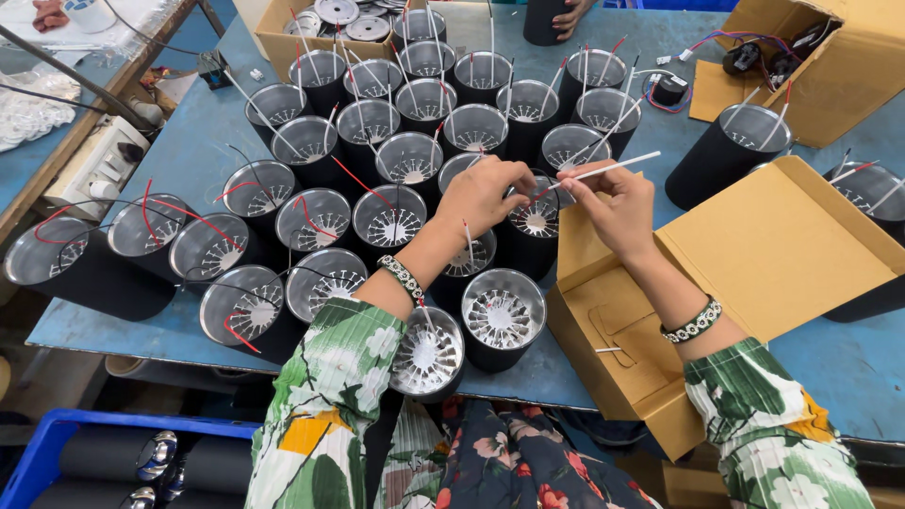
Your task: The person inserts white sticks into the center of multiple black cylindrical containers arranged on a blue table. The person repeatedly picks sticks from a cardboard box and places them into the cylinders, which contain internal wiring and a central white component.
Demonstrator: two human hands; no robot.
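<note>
Floral sleeves (330, 415) nearest camera, beaded bracelets on both wrists. Left hand (481, 196) and right hand (613, 203) meet above black cylindrical lamp housing (530, 226) on blue bench (189, 151). Fingers of both hands pinched shut on thin white wire (608, 170) rising from that housing. Dozens of like housings crowd bench at left. Open cardboard box (754, 254) just right of hands. Another person's hand (568, 17) at far edge.
</note>
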